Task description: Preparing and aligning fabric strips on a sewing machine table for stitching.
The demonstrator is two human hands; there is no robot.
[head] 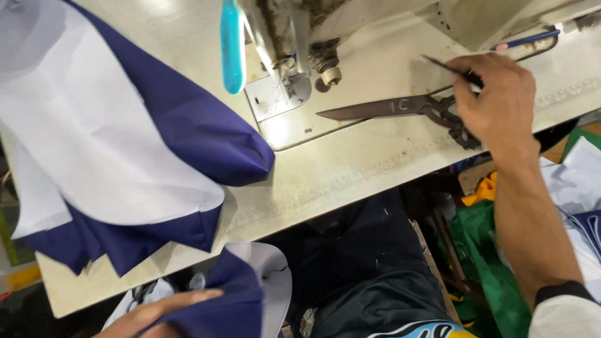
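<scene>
The right hand [494, 100] is bare, without glove, ring or watch, and the forearm behind it is also uncovered up to the elbow. There a sleeve [566, 310] begins, white or very light grey, with a narrow black band along its edge, so it looks like a short sleeve or one pushed up. The left hand [159, 313] shows only partly at the bottom edge and is bare too, and the lap is covered by a dark garment [357, 263] with a colourful print in light blue, yellow and white near the lower edge.
</scene>
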